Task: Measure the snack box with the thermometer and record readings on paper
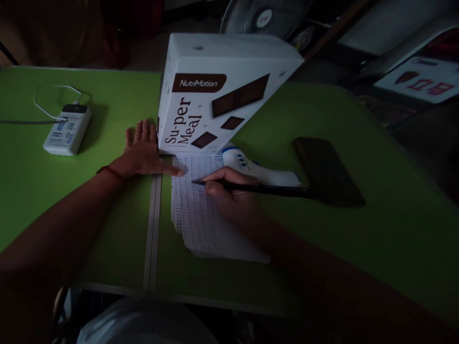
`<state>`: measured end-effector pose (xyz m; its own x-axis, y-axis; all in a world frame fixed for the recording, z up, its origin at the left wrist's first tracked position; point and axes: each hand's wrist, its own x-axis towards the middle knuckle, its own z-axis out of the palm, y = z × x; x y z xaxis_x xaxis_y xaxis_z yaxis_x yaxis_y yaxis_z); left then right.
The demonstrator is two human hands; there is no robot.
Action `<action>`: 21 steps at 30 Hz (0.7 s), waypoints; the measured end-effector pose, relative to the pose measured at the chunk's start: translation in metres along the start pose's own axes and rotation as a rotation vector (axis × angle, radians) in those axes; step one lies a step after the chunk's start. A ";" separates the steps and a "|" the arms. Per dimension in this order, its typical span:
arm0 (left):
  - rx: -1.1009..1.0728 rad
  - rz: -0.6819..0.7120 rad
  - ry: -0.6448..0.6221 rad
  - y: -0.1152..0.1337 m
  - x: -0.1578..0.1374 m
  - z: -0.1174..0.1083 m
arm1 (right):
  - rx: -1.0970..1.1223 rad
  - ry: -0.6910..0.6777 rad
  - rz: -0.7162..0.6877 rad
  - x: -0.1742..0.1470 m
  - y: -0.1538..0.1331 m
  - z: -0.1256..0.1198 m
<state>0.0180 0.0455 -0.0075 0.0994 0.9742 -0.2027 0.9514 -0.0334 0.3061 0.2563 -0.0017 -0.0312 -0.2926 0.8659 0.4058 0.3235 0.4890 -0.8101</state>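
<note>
"Writing looks to be the step in hand. Report on the pen."

"The pen slants over the handwritten sheets, tail to the right; whether its tip touches is unconfirmed. The right hand is closed around it in a writing grip."

"Recommended handling?"

"Press lightly and steer with the fingers; the layered sheets could slide. The left hand lies flat, fingers spread, grasping nothing, on the desk; only its thumb reaches the sheets' left edge. Firmer thumb pressure is advised."

"Surroundings?"

"A white box stands at the sheets' far end, just beside the left hand. A white handheld device lies to the right, a dark flat object farther right, a white power pack on the left."

"Limits of inspection?"

"Poor light. The writing is illegible. The right hand and forearm cover part of the sheets; whether these run under the box cannot be told. The dark object is unidentified; the far fan is cut off."
</note>
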 end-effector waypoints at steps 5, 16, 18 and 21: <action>0.039 -0.019 -0.023 0.001 -0.001 -0.001 | 0.003 -0.024 -0.005 0.000 0.002 -0.001; 0.039 -0.020 -0.027 0.003 -0.002 -0.003 | -0.008 0.009 0.070 0.000 -0.001 0.000; 0.030 -0.012 -0.016 0.002 -0.002 -0.002 | 0.006 0.023 0.084 -0.001 -0.002 -0.001; 0.022 -0.012 -0.009 0.002 -0.002 -0.002 | 0.027 0.043 0.093 -0.001 -0.002 -0.001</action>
<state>0.0189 0.0435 -0.0050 0.0907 0.9726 -0.2141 0.9586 -0.0270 0.2835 0.2567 -0.0031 -0.0300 -0.2230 0.9115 0.3455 0.3229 0.4035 -0.8561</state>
